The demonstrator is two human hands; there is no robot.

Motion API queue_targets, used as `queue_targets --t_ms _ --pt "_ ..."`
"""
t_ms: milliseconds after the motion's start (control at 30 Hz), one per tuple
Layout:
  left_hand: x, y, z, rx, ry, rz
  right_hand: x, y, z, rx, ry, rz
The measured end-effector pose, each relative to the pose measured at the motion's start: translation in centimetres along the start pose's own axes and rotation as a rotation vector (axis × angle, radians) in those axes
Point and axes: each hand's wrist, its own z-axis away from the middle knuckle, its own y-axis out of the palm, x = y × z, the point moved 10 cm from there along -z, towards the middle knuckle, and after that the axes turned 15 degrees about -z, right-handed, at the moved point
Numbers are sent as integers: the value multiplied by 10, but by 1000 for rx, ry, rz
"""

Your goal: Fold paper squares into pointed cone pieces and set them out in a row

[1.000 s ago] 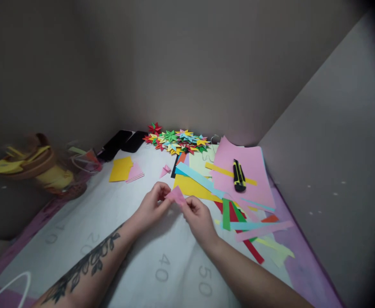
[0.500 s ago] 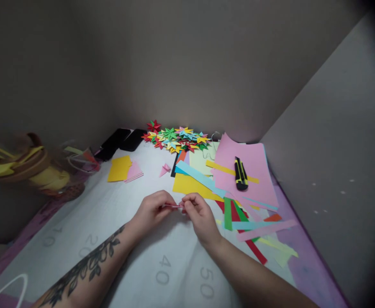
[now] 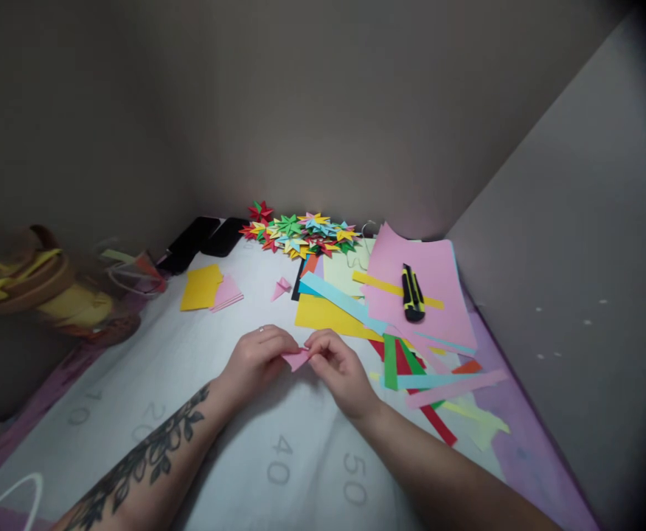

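A small folded piece of pink paper (image 3: 296, 359) is pinched between my two hands over the middle of the white sheet (image 3: 234, 472). My left hand (image 3: 257, 358) grips its left side, fingers closed. At its right end, the fingertips of my right hand (image 3: 338, 369) press together on it. Beyond my hands lies a folded pink paper piece (image 3: 281, 287). Farther left are yellow paper squares (image 3: 200, 287) and a small stack of pink paper squares (image 3: 228, 292). Part of the held paper is hidden by my fingers.
Several colourful folded paper stars (image 3: 301, 234) are heaped by the wall. At right, a utility knife (image 3: 412, 293) rests on pink paper sheets (image 3: 439, 258), with loose paper strips (image 3: 433, 382) nearer me. Two black phone-like slabs (image 3: 226, 237) and a blurred pot-shaped holder (image 3: 40, 284) are at left.
The pink paper has turned from nearly edge-on to showing a pointed flat face. Both hands still pinch it in about the same place. The view has shifted slightly.
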Motion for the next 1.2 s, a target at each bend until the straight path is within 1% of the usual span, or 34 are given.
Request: queue_targets --t_ms 200,333,467,600,700,833,967,1067,1200 --pt "21 12 1 110 -277 98 -5 -5 0 -39 5 0" --pt "28 20 3 169 -385 147 -12 -11 0 -99 59 32" --pt "31 23 5 186 -418 94 -22 -14 1 -128 125 14" --pt "28 28 5 224 -416 157 -28 -16 3 -166 141 -41" --pt "30 31 7 236 -444 189 -28 -15 3 -155 131 -31" --pt "38 34 13 241 -528 205 -21 -13 2 -125 88 16" --pt "44 40 17 255 -612 312 -12 -9 0 -73 21 84" --pt "46 41 17 253 -646 370 -13 -8 1 -75 32 104" --pt "45 44 19 278 -643 375 -18 -12 3 -116 90 115"
